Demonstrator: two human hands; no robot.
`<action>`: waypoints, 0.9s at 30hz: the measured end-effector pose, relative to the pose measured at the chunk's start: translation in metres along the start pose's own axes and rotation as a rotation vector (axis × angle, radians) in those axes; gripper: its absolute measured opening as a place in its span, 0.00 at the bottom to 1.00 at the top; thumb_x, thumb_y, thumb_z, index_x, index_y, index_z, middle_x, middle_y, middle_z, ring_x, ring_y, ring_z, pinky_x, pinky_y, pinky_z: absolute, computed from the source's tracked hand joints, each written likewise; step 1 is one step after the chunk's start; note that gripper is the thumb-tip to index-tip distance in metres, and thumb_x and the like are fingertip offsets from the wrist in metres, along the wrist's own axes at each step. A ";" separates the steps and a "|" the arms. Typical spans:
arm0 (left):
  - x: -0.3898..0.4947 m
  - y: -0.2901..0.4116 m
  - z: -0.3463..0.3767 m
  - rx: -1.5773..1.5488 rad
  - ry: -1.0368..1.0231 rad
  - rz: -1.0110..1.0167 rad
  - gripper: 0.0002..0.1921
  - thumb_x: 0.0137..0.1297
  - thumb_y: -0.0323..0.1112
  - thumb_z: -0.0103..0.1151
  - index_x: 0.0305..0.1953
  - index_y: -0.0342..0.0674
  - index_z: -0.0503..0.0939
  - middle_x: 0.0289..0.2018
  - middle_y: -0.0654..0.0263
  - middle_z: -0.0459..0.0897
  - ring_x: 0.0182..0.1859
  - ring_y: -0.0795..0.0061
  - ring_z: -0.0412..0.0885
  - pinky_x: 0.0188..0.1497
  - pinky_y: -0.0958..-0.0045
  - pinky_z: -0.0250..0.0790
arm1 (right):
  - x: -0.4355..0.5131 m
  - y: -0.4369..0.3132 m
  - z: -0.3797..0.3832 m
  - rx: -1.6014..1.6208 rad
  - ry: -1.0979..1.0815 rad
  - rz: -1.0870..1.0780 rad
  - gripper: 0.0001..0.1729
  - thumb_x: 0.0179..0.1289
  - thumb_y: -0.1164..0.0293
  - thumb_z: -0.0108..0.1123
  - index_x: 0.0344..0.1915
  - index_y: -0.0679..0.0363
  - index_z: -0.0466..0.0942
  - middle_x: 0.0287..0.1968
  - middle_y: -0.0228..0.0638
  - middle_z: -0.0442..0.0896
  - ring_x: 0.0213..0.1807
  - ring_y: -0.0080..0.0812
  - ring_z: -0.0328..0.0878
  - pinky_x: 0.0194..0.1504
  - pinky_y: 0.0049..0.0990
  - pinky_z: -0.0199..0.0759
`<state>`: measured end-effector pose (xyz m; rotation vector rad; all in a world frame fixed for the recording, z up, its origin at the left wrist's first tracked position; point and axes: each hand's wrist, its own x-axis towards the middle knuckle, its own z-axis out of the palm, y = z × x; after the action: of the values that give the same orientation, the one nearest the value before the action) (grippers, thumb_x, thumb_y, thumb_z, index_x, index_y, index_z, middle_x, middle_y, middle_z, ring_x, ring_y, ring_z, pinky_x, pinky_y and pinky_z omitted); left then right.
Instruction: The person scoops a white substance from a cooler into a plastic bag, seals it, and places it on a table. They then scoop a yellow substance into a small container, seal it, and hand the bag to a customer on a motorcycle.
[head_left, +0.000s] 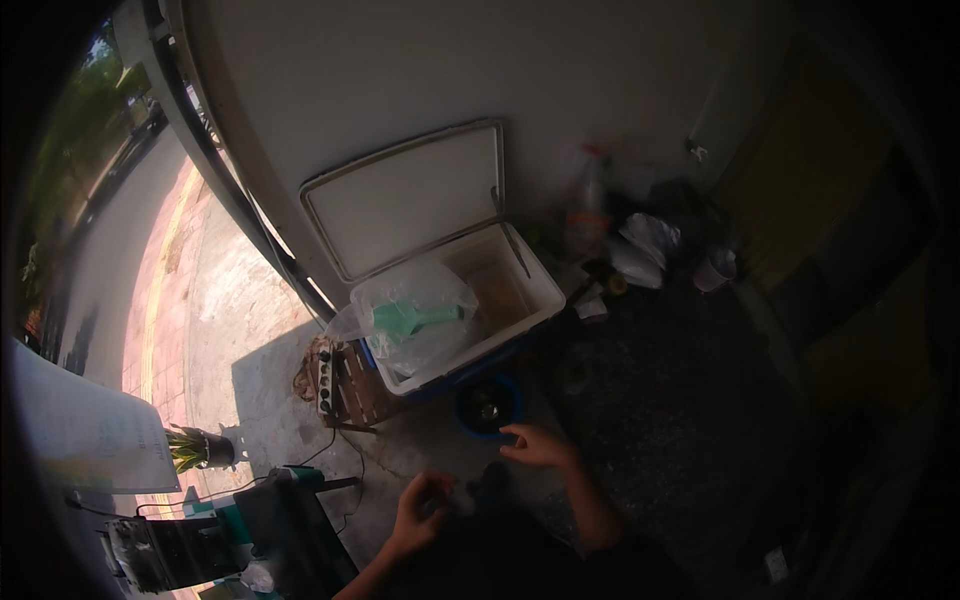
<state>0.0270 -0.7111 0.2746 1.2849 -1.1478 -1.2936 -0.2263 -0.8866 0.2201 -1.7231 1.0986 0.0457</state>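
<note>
My left hand (425, 510) is low in the view with its fingers curled; whether anything lies between them cannot be seen. To its right, my right hand (536, 446) is held with its fingers apart and nothing in them, beside a round blue basin (517, 409) with dark contents. Beyond both hands stands a blue and white cooler box (555, 294), its lid (416, 199) raised against the wall. Inside the box lie a clear plastic bag (427, 356) and a green plastic scoop (409, 318).
A power strip (325, 379) lies on a low slatted wooden stool (360, 386) left of the cooler. Cables cross the floor. A spray bottle (592, 187), plastic bags (645, 247) and a cup (715, 270) are on the right. A potted plant (217, 450) stands outside.
</note>
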 end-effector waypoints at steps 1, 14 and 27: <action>0.013 -0.001 0.001 0.056 -0.018 -0.017 0.25 0.52 0.16 0.55 0.55 0.34 0.77 0.43 0.66 0.80 0.44 0.78 0.80 0.53 0.74 0.72 | 0.000 0.005 -0.005 0.041 0.007 0.053 0.38 0.71 0.52 0.67 0.73 0.60 0.70 0.41 0.39 0.86 0.41 0.29 0.85 0.44 0.30 0.79; 0.170 0.018 0.008 -0.030 -0.193 -0.031 0.18 0.60 0.14 0.51 0.50 0.34 0.78 0.44 0.64 0.84 0.50 0.75 0.84 0.56 0.72 0.75 | 0.029 0.019 -0.115 0.116 0.180 0.152 0.36 0.74 0.55 0.66 0.73 0.59 0.70 0.41 0.39 0.86 0.42 0.28 0.84 0.43 0.30 0.79; 0.287 0.028 0.070 0.083 -0.189 -0.208 0.08 0.70 0.23 0.63 0.48 0.34 0.80 0.43 0.64 0.87 0.49 0.77 0.86 0.56 0.73 0.75 | 0.155 0.177 -0.340 -0.150 0.482 0.278 0.18 0.68 0.59 0.67 0.53 0.55 0.86 0.43 0.42 0.90 0.44 0.42 0.88 0.46 0.38 0.80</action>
<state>-0.0426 -0.9993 0.2709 1.3956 -1.2345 -1.5617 -0.4100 -1.2524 0.1670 -1.7478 1.7234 -0.1231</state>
